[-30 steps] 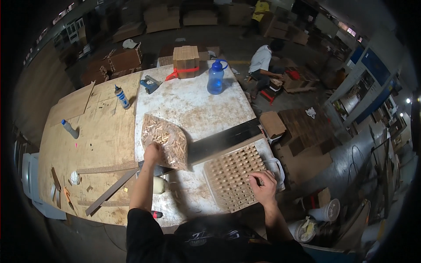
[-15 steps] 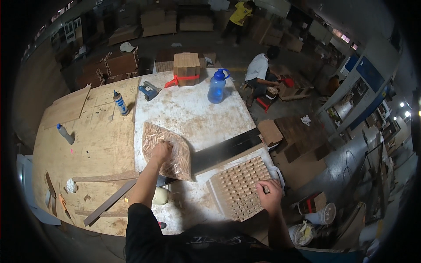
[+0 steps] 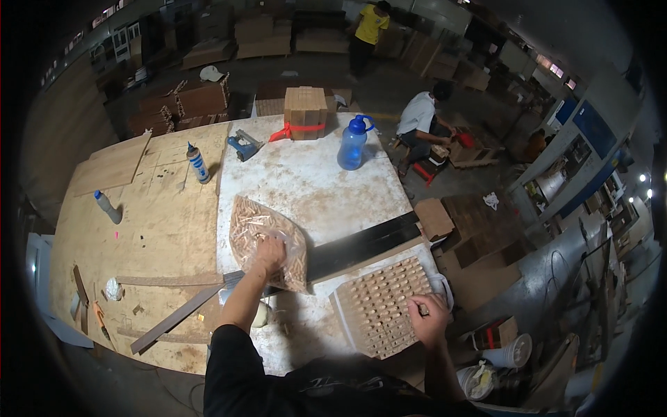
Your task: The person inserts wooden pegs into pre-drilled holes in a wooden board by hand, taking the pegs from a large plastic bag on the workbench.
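Two of our hands are reaching over the bench (image 3: 292, 191), where a clear plastic bag (image 3: 297, 244) full of short wooden dowels (image 3: 250, 217) is lying slumped. We are bringing our left hand (image 3: 271, 254) down at the near side of the bag; its fingers are pointing in among the dowels, but we are not able to tell whether they are gripping any. To the right of the bag, we are holding our right hand (image 3: 429, 316) over the edge of a drilled board (image 3: 346, 311); its fingers are curling toward the palm, possibly hiding something that we are not able to see. This board is lying to the right of the bag and nearer us, carrying rows of upright dowels. From the bag's right side, a black plank (image 3: 361, 247) is stretching away rightward.

Beyond the bag and to its right, a blue water bottle (image 3: 352, 147) is standing; farther beyond the bag, a red band (image 3: 309, 128) is wrapping a wooden block (image 3: 306, 104). Beyond the bag and to its left, a squeeze bottle (image 3: 198, 165) is standing. Left of the bag and nearer us, a dark strip (image 3: 174, 322) is lying slantwise. Far beyond the bag, to the right, a person in a white shirt (image 3: 417, 115) is sitting.
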